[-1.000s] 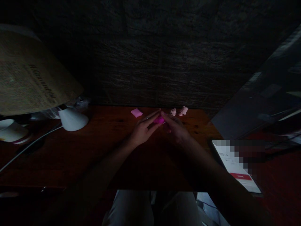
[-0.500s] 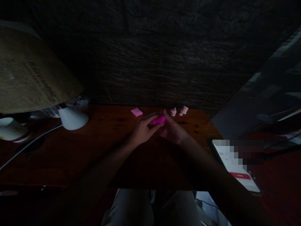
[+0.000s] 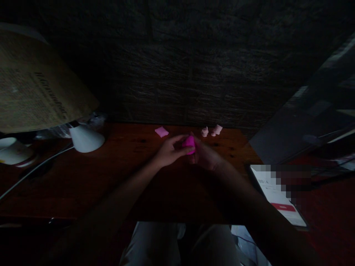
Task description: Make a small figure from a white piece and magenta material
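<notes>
A bright magenta lump, which looks like modelling clay [image 3: 189, 143], is held between both hands above the wooden table. My left hand [image 3: 172, 149] grips it from the left, thumb across its near side and fingers behind. From the right, my right hand [image 3: 203, 153] closes against the lump; some of its fingers are hidden. A flat pink piece [image 3: 161, 131] lies on the table just beyond my left hand. Two small pale pink shaped pieces, a lumpy one [image 3: 204, 131] and a blockier one [image 3: 216, 130], rest behind my right hand.
A white lamp-like base [image 3: 86, 139] with a cable stands at the left, by a white cup [image 3: 13, 150] and a printed brown paper shade or bag [image 3: 41, 81]. A lit phone or tablet [image 3: 277, 195] lies at the table's right edge. A dark textured wall [image 3: 177, 74] rises behind.
The magenta lump has turned between my hands and shows a taller side now. My left fingers and thumb have shifted around it. The pieces on the table have stayed put.
</notes>
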`<act>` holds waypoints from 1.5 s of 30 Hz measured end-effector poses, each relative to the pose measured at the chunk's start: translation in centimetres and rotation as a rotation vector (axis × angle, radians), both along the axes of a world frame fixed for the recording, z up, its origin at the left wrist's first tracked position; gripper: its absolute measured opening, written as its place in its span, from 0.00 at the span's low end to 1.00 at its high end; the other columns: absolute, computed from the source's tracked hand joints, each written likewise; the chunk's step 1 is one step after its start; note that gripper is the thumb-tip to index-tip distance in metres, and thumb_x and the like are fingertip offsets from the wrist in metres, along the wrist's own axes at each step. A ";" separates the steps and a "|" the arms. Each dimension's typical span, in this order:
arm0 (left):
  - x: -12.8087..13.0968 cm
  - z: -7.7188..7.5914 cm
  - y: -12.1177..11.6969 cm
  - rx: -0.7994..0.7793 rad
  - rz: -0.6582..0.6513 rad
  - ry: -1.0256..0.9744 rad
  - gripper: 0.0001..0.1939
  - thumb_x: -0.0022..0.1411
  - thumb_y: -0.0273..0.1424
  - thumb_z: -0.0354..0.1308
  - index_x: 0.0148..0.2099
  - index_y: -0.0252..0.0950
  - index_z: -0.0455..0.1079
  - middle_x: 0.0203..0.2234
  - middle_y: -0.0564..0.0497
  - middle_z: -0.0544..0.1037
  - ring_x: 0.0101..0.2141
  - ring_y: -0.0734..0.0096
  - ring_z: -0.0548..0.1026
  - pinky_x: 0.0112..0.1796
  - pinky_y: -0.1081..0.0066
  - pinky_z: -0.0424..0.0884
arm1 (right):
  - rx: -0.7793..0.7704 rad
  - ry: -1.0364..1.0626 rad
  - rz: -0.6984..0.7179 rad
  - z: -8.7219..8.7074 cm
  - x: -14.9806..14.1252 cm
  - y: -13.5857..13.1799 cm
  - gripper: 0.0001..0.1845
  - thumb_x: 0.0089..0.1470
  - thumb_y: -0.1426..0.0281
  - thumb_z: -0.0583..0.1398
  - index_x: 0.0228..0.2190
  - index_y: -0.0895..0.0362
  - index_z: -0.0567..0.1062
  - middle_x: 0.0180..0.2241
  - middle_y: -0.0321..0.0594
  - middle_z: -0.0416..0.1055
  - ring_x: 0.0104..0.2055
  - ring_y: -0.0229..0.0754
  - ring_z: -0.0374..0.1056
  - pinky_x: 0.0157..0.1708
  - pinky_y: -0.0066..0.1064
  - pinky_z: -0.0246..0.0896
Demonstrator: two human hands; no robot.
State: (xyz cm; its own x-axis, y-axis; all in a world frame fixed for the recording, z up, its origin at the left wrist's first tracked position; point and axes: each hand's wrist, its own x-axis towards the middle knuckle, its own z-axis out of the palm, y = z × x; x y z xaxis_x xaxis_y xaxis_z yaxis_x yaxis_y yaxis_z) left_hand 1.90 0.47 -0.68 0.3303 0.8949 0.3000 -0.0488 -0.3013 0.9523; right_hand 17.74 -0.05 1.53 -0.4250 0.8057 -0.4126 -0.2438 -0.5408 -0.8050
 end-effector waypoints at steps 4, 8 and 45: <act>-0.1 -0.2 0.1 -0.039 -0.014 -0.038 0.31 0.54 0.41 0.73 0.58 0.36 0.76 0.48 0.43 0.83 0.46 0.60 0.80 0.47 0.64 0.75 | 0.081 -0.110 0.009 0.0 -0.1 -0.1 0.30 0.69 0.44 0.47 0.36 0.55 0.73 0.19 0.37 0.75 0.13 0.33 0.62 0.15 0.23 0.57; 0.0 0.0 0.1 -0.048 0.004 -0.078 0.30 0.53 0.39 0.73 0.57 0.37 0.77 0.43 0.46 0.84 0.40 0.66 0.80 0.42 0.68 0.75 | 0.083 -0.133 0.022 0.1 -0.3 -0.2 0.32 0.69 0.44 0.44 0.36 0.56 0.74 0.19 0.40 0.77 0.13 0.33 0.62 0.15 0.22 0.55; 0.3 0.6 0.4 -0.098 0.081 -0.307 0.22 0.61 0.48 0.66 0.49 0.38 0.79 0.49 0.42 0.84 0.51 0.57 0.81 0.56 0.58 0.72 | 0.250 0.127 -0.052 -1.1 -1.1 -0.5 0.24 0.46 0.52 0.74 0.37 0.53 0.76 0.31 0.34 0.78 0.27 0.35 0.74 0.25 0.24 0.64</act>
State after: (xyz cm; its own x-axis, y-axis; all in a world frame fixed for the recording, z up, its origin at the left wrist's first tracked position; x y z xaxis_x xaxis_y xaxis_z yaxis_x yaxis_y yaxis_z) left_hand 2.23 0.87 -0.03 0.1648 0.9440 0.2858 -0.3173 -0.2236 0.9216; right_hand 16.61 -0.59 0.39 -0.4159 0.8979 -0.1444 -0.3738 -0.3136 -0.8729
